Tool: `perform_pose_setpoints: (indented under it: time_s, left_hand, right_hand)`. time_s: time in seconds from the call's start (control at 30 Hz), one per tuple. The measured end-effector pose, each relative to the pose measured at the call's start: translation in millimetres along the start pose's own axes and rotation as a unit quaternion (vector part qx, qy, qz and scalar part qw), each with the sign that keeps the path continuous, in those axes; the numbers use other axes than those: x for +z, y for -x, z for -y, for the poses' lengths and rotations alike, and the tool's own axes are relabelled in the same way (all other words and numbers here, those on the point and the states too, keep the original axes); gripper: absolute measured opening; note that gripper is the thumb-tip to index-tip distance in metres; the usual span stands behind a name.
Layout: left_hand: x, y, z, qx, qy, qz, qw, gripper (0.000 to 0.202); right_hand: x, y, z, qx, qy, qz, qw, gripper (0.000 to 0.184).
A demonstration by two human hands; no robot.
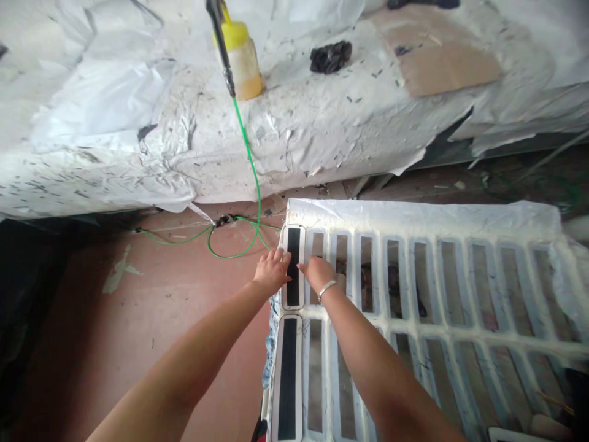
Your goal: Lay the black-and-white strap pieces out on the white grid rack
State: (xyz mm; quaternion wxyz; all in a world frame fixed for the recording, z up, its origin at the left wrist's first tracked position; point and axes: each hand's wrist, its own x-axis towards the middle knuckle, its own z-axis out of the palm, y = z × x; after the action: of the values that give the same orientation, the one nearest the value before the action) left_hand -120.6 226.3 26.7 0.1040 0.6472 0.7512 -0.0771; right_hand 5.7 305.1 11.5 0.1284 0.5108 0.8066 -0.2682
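"Which colours do we have on the upper strip [294, 291]?"
"We see black, bordered in white. Our cord [250, 153] is green, the bottle cap [236, 35] yellow, the floor [221, 344] reddish-pink, the counter [299, 104] white, dark-flecked."

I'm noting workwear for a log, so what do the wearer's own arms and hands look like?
The left hand and right hand are both gloveless, and no sleeves show on the arms. A narrow, silvery bracelet circles the right wrist; none shows on the left.
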Motion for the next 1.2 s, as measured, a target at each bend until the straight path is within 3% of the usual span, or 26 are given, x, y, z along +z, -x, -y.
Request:
perform_pose_setpoints:
  time_s: [0.07, 0.17, 0.27, 0.4, 0.5, 0.57, 0.67, 0.73, 0.8, 1.2]
  left_hand:
    - [6.2, -7.1, -0.6, 0.055, -0.016, -0.056, 0.997, 0.062]
    - [21.9, -16.9, 1.2, 0.087, -0.033, -0.071, 0.993, 0.064]
    - [33.8, -21.1, 7.7, 0.121, -0.039, -0.052, 0.991, 0.084]
    - [33.2, -21.4, 20.1, 0.168, -0.036, -0.016, 0.985, 0.103]
    - [28.4, -22.7, 26.4, 0.197, -0.012, -0.002, 0.98, 0.106]
    - [26.1, -27.4, 28.1, 0.145, 0.041, -0.033, 0.988, 0.099]
    - [22.5, -41.9, 27.3, -0.092, 0.174, -0.075, 0.978, 0.069]
    - [19.6, -52.6, 25.0, -0.182, 0.233, -0.059, 0.953, 0.048]
    - [17.2, -60.4, 22.2, -0.182, 0.246, -0.043, 0.951, 0.041]
    - [15.5, -71.9, 20.0, -0.157, 0.145, -0.077, 0.974, 0.035]
  right_hand:
    - [4.9, 8.3, -1.6, 0.015, -0.008, -0.044, 0.999, 0.042]
    - [15.7, 19.2, -4.9, 0.04, -0.052, -0.078, 0.995, 0.047]
    - [26.9, 23.7, -13.3, 0.063, -0.131, 0.026, 0.989, 0.046]
    - [41.4, 27.6, -27.8, 0.061, -0.225, 0.193, 0.953, 0.027]
    - [50.5, 36.6, -32.1, 0.071, -0.29, 0.241, 0.923, 0.023]
    - [55.2, 43.1, -32.3, 0.082, -0.324, 0.237, 0.912, 0.023]
    - [60.7, 48.5, -32.9, 0.086, -0.357, 0.228, 0.902, 0.018]
    - [63.1, 49.2, -34.4, 0.081, -0.366, 0.224, 0.9, 0.017]
    - [64.9, 49.0, -36.6, 0.073, -0.365, 0.221, 0.901, 0.017]
    - [65.8, 50.8, -38.4, 0.051, -0.345, 0.199, 0.916, 0.021]
